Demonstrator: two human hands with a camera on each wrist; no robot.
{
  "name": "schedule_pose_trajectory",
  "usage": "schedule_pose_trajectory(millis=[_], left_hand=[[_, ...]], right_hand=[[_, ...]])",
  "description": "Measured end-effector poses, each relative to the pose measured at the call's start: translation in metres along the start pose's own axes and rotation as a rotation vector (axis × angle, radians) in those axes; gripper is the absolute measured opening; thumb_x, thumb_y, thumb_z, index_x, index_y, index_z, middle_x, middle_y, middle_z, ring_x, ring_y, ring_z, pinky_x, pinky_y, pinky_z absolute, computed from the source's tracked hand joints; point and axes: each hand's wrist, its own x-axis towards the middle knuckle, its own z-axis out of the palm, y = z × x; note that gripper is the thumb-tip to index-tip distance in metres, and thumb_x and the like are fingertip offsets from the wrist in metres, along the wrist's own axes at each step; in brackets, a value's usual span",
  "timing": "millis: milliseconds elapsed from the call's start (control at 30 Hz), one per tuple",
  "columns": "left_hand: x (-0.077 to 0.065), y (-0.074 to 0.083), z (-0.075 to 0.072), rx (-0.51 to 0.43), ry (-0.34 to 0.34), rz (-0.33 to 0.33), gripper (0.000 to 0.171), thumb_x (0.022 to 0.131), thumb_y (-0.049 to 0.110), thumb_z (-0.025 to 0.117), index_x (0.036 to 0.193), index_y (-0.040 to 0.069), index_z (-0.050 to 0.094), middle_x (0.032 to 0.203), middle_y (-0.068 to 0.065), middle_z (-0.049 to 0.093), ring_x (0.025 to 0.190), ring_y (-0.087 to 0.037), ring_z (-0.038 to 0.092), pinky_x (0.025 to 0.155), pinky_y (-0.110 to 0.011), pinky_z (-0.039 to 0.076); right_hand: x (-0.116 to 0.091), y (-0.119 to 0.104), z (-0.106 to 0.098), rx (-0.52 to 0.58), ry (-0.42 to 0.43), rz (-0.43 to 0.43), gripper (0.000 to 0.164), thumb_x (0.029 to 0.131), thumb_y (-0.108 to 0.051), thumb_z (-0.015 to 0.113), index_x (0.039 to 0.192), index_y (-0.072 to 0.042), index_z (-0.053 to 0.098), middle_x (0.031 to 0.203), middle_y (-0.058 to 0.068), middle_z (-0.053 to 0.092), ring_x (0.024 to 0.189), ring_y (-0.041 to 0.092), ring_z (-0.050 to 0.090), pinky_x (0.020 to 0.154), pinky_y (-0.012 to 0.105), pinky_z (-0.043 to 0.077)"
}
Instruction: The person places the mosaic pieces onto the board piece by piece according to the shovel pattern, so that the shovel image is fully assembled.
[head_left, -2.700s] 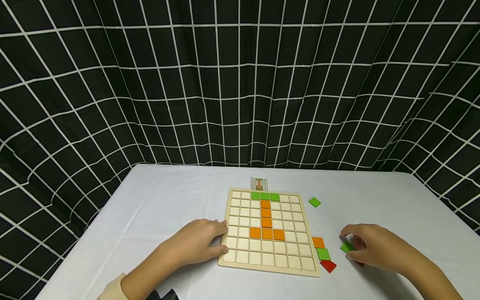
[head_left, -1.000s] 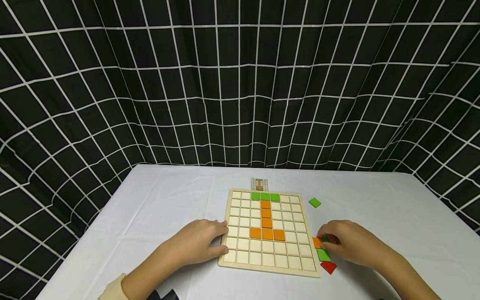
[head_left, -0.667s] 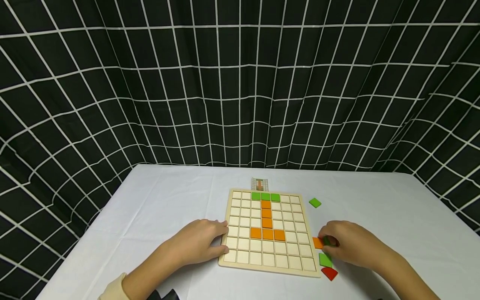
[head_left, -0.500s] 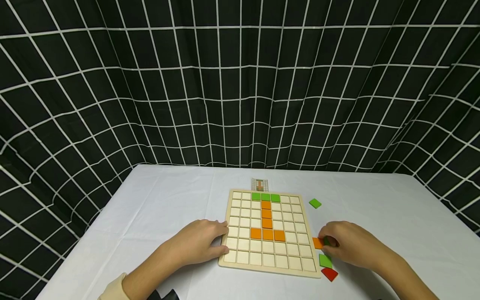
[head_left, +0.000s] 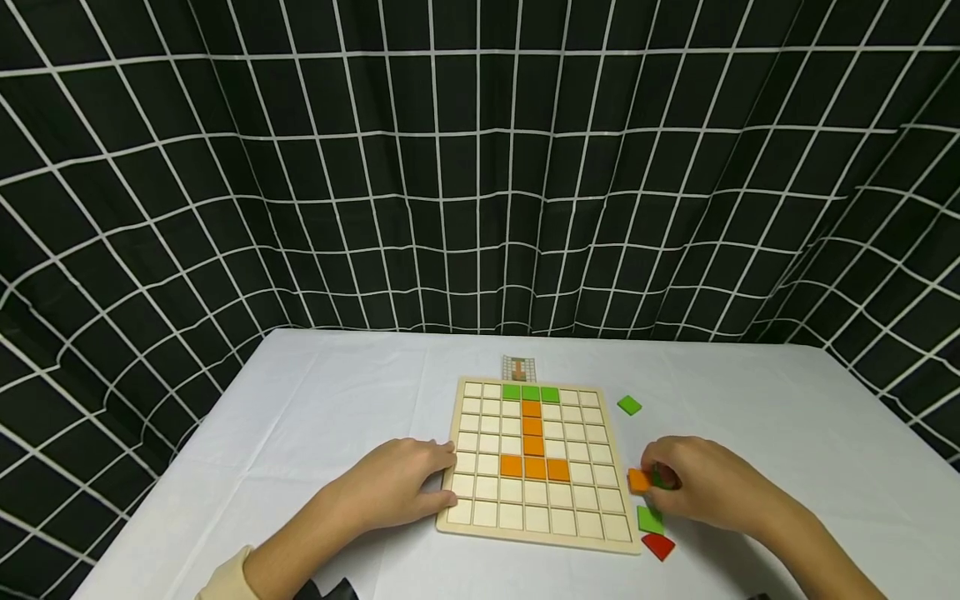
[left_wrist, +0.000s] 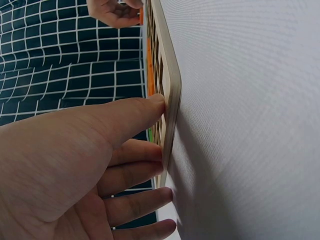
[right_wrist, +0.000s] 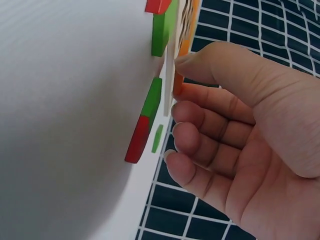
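Soft light brightens the white cloth-covered table point(head_left: 360, 375), leaving a hazy grey shadow under the bare right hand point(head_left: 701, 482) toward the near edge, while the black white-gridded fabric curtain point(head_left: 457, 167) looks dim and stretched at the head view's sides.

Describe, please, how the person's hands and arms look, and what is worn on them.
The left hand and right hand are bare, with no gloves or rings visible. A plain cream sleeve ends partway along the left forearm. The right forearm shows no sleeve in the head view.
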Motion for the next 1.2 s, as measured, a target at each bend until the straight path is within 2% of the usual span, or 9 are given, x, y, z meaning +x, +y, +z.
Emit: schedule_pose_trajectory(millis=[133, 367, 567, 733, 1200], left_hand=[[-0.001, 0.0, 0.0, -0.005, 0.001, 0.003, 0.036, 0.088, 0.031, 0.077, 0.113, 0.006, 0.073, 0.129, -0.014, 0.065, 0.119, -0.032, 0.062, 0.099, -0.048, 0.05], [-0.001, 0.0, 0.001, 0.0, 0.003, 0.008, 0.028, 0.087, 0.031, 0.077, 0.105, 0.009, 0.073, 0.129, -0.014, 0.066, 0.118, -0.031, 0.063, 0.098, -0.047, 0.05], [-0.001, 0.0, 0.0, 0.0, 0.004, 0.005, 0.038, 0.087, 0.03, 0.077, 0.115, 0.005, 0.072, 0.129, -0.014, 0.066, 0.118, -0.031, 0.063, 0.098, -0.047, 0.05], [-0.001, 0.0, 0.0, -0.001, 0.002, 0.001, 0.039, 0.088, 0.03, 0.076, 0.116, 0.005, 0.072, 0.129, -0.014, 0.066, 0.119, -0.031, 0.063, 0.098, -0.047, 0.05], [0.0, 0.0, 0.0, -0.001, 0.001, -0.004, 0.028, 0.088, 0.031, 0.076, 0.105, 0.009, 0.073, 0.13, -0.013, 0.065, 0.119, -0.031, 0.063, 0.098, -0.047, 0.051]], right_hand=[[0.001, -0.003, 0.001, 0.008, -0.011, 0.0, 0.019, 0.076, -0.012, 0.082, 0.084, -0.019, 0.066, 0.067, -0.012, 0.045, 0.063, 0.003, 0.042, 0.053, 0.022, 0.035], [0.006, -0.008, 0.003, 0.013, -0.024, -0.037, 0.019, 0.078, -0.015, 0.082, 0.083, -0.02, 0.065, 0.067, -0.013, 0.046, 0.062, 0.001, 0.043, 0.052, 0.022, 0.036], [0.011, -0.014, 0.004, 0.006, -0.013, -0.073, 0.018, 0.078, -0.014, 0.08, 0.082, -0.021, 0.064, 0.065, -0.013, 0.045, 0.061, 0.0, 0.042, 0.052, 0.021, 0.035], [0.016, -0.021, 0.004, 0.019, -0.006, -0.109, 0.018, 0.077, -0.013, 0.078, 0.081, -0.021, 0.063, 0.065, -0.014, 0.045, 0.063, 0.001, 0.042, 0.053, 0.021, 0.035], [0.027, -0.041, 0.008, 0.014, 0.003, -0.185, 0.018, 0.08, -0.017, 0.081, 0.083, -0.019, 0.063, 0.067, -0.015, 0.045, 0.063, 0.001, 0.041, 0.055, 0.021, 0.036]])
